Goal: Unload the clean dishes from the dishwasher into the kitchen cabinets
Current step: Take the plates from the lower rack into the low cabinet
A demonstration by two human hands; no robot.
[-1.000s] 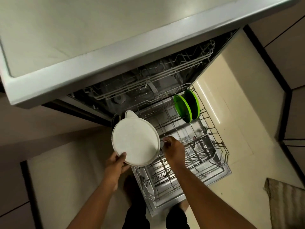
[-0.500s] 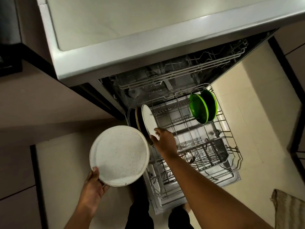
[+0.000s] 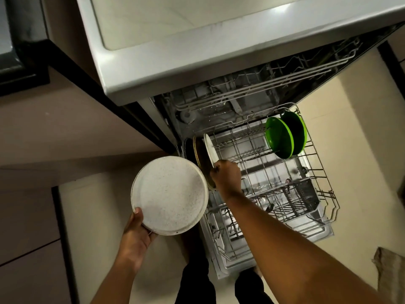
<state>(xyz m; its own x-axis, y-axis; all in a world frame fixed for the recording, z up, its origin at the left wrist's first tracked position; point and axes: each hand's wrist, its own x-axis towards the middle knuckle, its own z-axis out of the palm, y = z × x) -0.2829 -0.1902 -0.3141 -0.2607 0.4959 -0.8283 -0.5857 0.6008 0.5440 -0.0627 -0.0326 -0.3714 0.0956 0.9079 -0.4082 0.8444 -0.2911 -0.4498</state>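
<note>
Dishwasher (image 3: 230,102) stands open with its lower rack (image 3: 274,189) pulled out, two green plates (image 3: 285,137) upright at its far right. The left hand (image 3: 135,235) has its grip closed on the near rim of a speckled white plate (image 3: 169,195), held flat left of the rack. The right hand (image 3: 226,178) pinches a second white plate (image 3: 210,150), upright at the rack's far left beside a dark one (image 3: 200,154).

My left hand (image 3: 135,235) held a plate (image 3: 169,195) left of the rack (image 3: 315,163); my right hand (image 3: 226,177) gripped a standing plate (image 3: 210,150) at the rack's left end.
</note>
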